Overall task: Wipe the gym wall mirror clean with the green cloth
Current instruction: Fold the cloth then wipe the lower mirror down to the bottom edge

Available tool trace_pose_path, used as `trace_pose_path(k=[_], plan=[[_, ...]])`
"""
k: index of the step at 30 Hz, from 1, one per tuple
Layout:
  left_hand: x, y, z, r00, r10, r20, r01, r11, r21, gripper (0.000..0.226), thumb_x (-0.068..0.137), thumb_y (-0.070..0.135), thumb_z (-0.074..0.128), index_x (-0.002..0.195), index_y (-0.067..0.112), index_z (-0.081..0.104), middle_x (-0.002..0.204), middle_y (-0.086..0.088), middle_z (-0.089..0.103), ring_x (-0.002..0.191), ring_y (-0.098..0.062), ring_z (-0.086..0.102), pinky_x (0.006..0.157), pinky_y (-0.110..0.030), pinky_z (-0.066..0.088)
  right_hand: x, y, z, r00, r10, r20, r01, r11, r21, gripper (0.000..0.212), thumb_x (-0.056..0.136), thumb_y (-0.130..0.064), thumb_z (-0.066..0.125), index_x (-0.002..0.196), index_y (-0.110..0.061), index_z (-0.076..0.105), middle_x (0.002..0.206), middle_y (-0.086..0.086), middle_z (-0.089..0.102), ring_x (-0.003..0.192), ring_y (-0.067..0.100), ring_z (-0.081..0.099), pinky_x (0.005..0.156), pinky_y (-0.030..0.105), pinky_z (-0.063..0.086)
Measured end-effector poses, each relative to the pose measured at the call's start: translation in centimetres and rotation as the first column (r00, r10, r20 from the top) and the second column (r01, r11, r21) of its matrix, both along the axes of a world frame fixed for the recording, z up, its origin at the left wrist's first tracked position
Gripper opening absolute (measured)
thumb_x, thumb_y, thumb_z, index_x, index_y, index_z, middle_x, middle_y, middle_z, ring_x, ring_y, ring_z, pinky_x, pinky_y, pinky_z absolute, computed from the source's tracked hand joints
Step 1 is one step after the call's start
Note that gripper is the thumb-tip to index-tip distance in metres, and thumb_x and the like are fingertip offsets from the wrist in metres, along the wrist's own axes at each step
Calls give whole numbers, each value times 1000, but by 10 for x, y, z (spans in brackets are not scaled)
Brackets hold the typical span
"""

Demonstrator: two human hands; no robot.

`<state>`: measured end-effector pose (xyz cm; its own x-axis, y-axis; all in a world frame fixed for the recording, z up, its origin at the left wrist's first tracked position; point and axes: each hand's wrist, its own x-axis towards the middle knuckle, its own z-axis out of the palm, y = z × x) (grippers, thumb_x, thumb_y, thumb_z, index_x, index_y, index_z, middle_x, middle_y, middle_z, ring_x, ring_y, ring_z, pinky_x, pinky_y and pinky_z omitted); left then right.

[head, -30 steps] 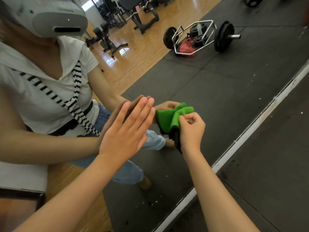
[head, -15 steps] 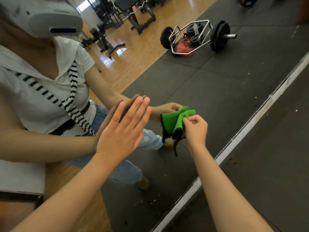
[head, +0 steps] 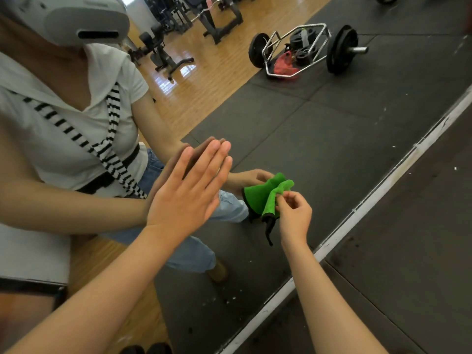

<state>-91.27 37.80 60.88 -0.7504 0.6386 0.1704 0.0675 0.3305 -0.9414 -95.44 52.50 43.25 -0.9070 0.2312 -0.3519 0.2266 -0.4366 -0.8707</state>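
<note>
1. The cloth [head: 271, 203], bright green, is held bunched against the lower part of the mirror [head: 332, 139], near its pale bottom edge [head: 357, 213]. A black trim [head: 268, 229] hangs loose beneath. The cloth is met on the glass by its own reflection.
2. The cloth is pinched near its top between the thumb and curled fingertips of the right hand [head: 295, 215]. So slight a hold is judged better suited to regathering the cloth than to firm wiping.
3. The left hand [head: 186, 195] is laid flat on the glass, fingers straight and together, with nothing held. It is probably placed there as a brace while the low area is reached.
4. Reflected in the mirror are a grey headset [head: 76, 19], a trap bar [head: 301, 51] loaded with plates, and a red rag [head: 284, 65] lying inside the bar.
5. A black mat [head: 408, 251], flecked with pale specks, lies below the mirror.
6. No brand, label or writing can be read anywhere.
</note>
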Motion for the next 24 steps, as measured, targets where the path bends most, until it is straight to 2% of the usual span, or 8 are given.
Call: trace_pose_path(k=[4, 7, 11, 16, 18, 20, 22, 24], plan=[[0, -1, -1, 1000, -2, -7, 2, 1000, 2, 63, 103, 32, 29, 159, 4, 18, 167, -15, 12, 153, -29, 12, 124, -52, -1, -5, -9, 36, 983, -94, -158, 103, 993, 52, 17, 86, -2, 69, 74, -12, 63, 67, -7, 59, 63, -1, 52, 65, 23, 44], [-1, -1, -1, 1000, -7, -15, 6, 1000, -3, 62, 103, 30, 28, 159, 4, 19, 167, -14, 15, 153, -28, 13, 124, -52, -3, -17, -9, 59, 956, -75, -285, 100, 992, 73, 25, 83, 3, 68, 69, -15, 59, 63, -9, 55, 61, 0, 49, 64, 18, 43], [-1, 0, 0, 1000, -5, -17, 5, 1000, 12, 62, 103, 30, 30, 159, 4, 20, 166, -15, 14, 153, -28, 12, 124, -52, -2, -14, -5, 33, 989, -98, -110, 94, 995, -44, 32, 84, 2, 66, 63, -18, 54, 60, -7, 52, 61, 9, 48, 65, 32, 41], [-1, 0, -1, 1000, -12, -15, 12, 1000, 16, 61, 103, 28, 27, 158, 4, 22, 166, -14, 14, 152, -28, 14, 124, -52, 0, -11, -22, 63, 962, -69, -263, 59, 997, -46, 26, 80, 0, 67, 64, -17, 55, 60, -6, 54, 60, 8, 51, 58, 29, 45], [0, 0, 0, 1000, -2, 2, 2, 1000, 17, 61, 103, 29, 26, 159, 4, 20, 166, -14, 13, 152, -28, 13, 124, -52, 0, -16, -16, 55, 978, -120, -169, 102, 989, -106, 31, 82, 4, 66, 64, -17, 54, 59, -5, 53, 57, 4, 50, 56, 25, 44], [1, 0, 0, 1000, 5, -3, -5, 1000, 9, 63, 103, 29, 26, 159, 3, 18, 167, -15, 12, 153, -29, 12, 124, -52, 0, -15, -10, 40, 987, -149, -67, 137, 977, -163, 32, 86, 6, 65, 63, -15, 55, 60, -3, 54, 57, 5, 50, 61, 27, 44], [-1, -1, -3, 1000, -6, -6, 6, 1000, 10, 62, 103, 29, 27, 159, 3, 18, 167, -14, 12, 153, -28, 13, 124, -52, 2, -10, -14, 49, 986, -104, -128, 85, 986, -144, 31, 84, 6, 65, 64, -15, 55, 61, -2, 56, 60, 8, 51, 62, 27, 44], [-2, -1, -4, 1000, -22, -4, 22, 1000, 20, 63, 102, 29, 28, 159, 3, 18, 167, -14, 13, 153, -28, 13, 124, -52, 2, -9, -23, 67, 972, -37, -234, 10, 993, -116, 33, 82, 9, 65, 64, -15, 52, 60, -1, 54, 60, 12, 50, 56, 24, 44]])
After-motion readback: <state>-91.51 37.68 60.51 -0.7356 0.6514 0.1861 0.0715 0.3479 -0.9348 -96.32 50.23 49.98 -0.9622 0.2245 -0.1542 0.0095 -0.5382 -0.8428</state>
